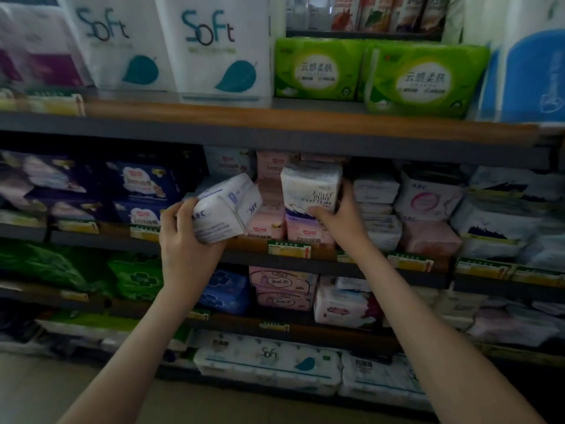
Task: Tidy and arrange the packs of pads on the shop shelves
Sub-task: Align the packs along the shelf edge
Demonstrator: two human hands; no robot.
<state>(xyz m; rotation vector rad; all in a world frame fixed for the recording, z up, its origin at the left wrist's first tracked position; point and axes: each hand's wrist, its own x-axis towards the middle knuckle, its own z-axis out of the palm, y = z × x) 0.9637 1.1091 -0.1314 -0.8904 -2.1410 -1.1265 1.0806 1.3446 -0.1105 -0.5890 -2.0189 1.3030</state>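
You're gripping two packs at once here. Your left hand (186, 240) is wrapping round the near end of the white ABC pack (226, 206), fingers (172, 211) curling over its left edge and thumb tucked underneath, so it's clamped, not just resting. The pack is hanging in the air in front of the middle shelf (244, 258), tilted. Its long axis is running from your palm up and to the right, away from the fingertips.

Your right hand (339, 218) is pinching the Pure Cotton pack (308, 191), with the thumb on the printed face and the other fingers going round its right side. That one is standing upright, long axis vertical, sitting on the pink packs (266, 221), which are lying just left of your thumb.

The bit that matters, I reckon, is that the two packs are sitting near each other with only the pink stack between them. The right hand is the one already at the shelf, so squaring that pack up looks like the quicker job. The ABC one probably needs levelling first.

Both are soft, crinkly plastic-wrapped bricks, squashy at the corners and a bit glossy, so they'll dent if you're squeezing hard.
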